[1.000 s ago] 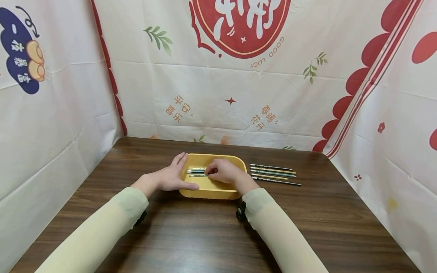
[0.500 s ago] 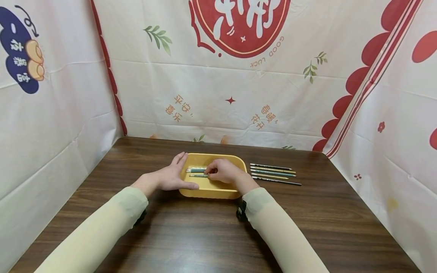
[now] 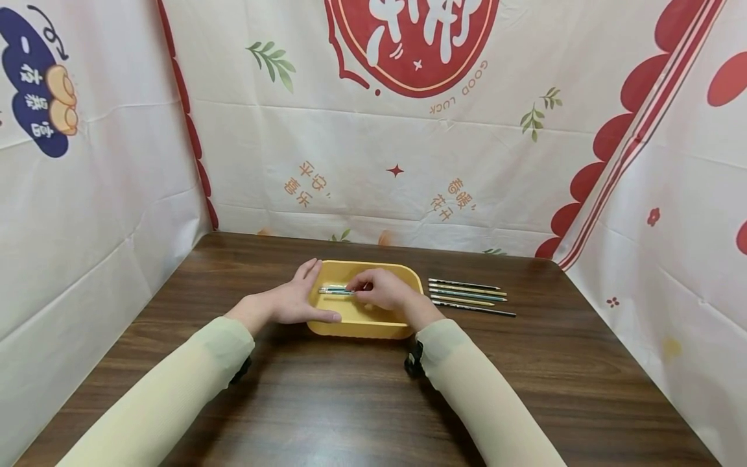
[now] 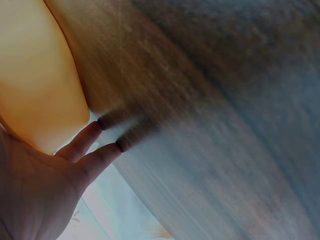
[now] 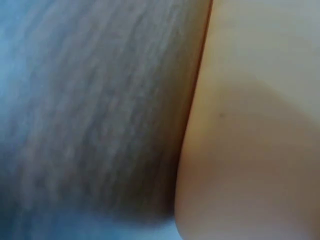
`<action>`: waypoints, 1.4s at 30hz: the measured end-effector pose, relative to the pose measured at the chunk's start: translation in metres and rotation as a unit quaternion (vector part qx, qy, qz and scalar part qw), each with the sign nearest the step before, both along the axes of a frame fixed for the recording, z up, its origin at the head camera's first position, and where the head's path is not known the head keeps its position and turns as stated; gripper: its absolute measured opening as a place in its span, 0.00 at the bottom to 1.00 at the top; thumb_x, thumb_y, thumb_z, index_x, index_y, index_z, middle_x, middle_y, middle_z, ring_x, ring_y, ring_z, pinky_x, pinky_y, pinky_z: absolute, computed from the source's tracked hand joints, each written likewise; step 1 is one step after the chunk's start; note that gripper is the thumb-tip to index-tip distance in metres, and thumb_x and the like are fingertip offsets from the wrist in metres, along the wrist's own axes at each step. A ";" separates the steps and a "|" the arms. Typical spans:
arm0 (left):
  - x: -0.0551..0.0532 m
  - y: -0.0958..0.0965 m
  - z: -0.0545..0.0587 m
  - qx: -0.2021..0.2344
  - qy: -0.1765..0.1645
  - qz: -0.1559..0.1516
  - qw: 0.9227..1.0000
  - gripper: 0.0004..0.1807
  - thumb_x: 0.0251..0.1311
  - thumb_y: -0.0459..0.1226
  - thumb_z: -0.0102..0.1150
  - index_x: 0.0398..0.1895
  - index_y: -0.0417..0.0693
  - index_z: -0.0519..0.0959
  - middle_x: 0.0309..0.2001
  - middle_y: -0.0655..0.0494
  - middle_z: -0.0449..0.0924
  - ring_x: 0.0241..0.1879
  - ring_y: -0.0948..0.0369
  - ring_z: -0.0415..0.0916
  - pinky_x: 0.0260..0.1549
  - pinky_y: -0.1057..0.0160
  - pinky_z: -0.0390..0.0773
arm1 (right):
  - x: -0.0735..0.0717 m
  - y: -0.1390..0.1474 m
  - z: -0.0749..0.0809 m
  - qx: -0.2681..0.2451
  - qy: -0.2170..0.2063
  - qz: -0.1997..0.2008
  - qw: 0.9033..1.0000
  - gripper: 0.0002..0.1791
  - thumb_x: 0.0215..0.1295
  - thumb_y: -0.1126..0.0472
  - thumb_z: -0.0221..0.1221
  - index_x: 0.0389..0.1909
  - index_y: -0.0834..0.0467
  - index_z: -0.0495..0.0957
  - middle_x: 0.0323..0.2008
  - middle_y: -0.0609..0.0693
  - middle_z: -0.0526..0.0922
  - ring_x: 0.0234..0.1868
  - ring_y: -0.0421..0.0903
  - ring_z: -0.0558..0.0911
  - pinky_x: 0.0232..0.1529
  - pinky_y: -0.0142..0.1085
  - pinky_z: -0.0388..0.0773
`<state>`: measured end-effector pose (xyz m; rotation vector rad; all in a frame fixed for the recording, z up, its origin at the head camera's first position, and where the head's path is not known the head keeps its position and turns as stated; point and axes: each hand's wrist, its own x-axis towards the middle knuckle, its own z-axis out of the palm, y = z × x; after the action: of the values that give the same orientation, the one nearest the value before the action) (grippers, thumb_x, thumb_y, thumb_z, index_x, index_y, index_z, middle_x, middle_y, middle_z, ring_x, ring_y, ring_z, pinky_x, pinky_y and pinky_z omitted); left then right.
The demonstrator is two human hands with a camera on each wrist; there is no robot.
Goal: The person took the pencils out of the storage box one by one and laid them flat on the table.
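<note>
A yellow plastic bin (image 3: 360,329) stands on the table. My left hand (image 3: 287,303) rests at its left end, thumb along the front rim and fingers spread toward the back corner. In the left wrist view, straight fingertips (image 4: 111,148) reach past the bin's outer wall (image 4: 40,75). Inside the bin, my right hand (image 3: 382,289) pinches a green pencil (image 3: 340,293), eraser end pointing left. Other pencils (image 3: 332,287) lie just behind it, partly covered by the fingers. The right wrist view shows only the bin's side (image 5: 250,150) and wood, no hand.
Right of the bin, several pencils lie side by side in a row, among them a black pencil (image 3: 474,307) at the front. The brown wooden table (image 3: 350,402) is enclosed by printed white cloth (image 3: 362,155) at the back and sides.
The pinched pencil has moved back, away from me, up against the other pencils in the bin. My left hand stays at the bin's left end.
</note>
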<state>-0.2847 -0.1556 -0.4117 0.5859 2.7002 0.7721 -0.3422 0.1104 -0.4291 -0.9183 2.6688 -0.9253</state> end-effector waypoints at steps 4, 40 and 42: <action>0.000 0.000 0.000 0.000 0.001 0.000 1.000 0.81 0.56 0.77 0.69 0.91 0.49 0.27 0.91 0.48 0.21 0.86 0.38 0.54 0.81 0.39 0.64 | -0.001 0.000 0.001 -0.010 -0.004 0.000 1.000 0.10 0.76 0.63 0.67 0.52 0.54 0.93 0.40 0.46 0.91 0.37 0.36 0.79 0.42 0.30 0.77; -0.001 -0.001 -0.004 0.009 0.005 -0.004 1.000 0.81 0.56 0.76 0.70 0.92 0.50 0.27 0.91 0.47 0.21 0.87 0.38 0.50 0.82 0.38 0.62 | 0.046 0.110 0.049 -0.020 0.083 -0.079 0.993 0.09 0.76 0.60 0.68 0.51 0.49 0.92 0.41 0.47 0.86 0.38 0.44 0.79 0.37 0.36 0.78; 0.000 -0.001 -0.003 0.009 0.006 -0.004 1.000 0.80 0.56 0.75 0.70 0.92 0.50 0.27 0.91 0.48 0.21 0.87 0.38 0.49 0.82 0.38 0.62 | 0.049 0.123 0.050 -0.023 0.083 -0.088 0.992 0.09 0.76 0.60 0.68 0.51 0.49 0.92 0.41 0.47 0.87 0.39 0.44 0.79 0.37 0.35 0.78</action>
<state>-0.2845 -0.1568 -0.4147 0.6077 2.7022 0.7933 -0.2932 0.2330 -0.3786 -0.8123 2.9199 -0.9895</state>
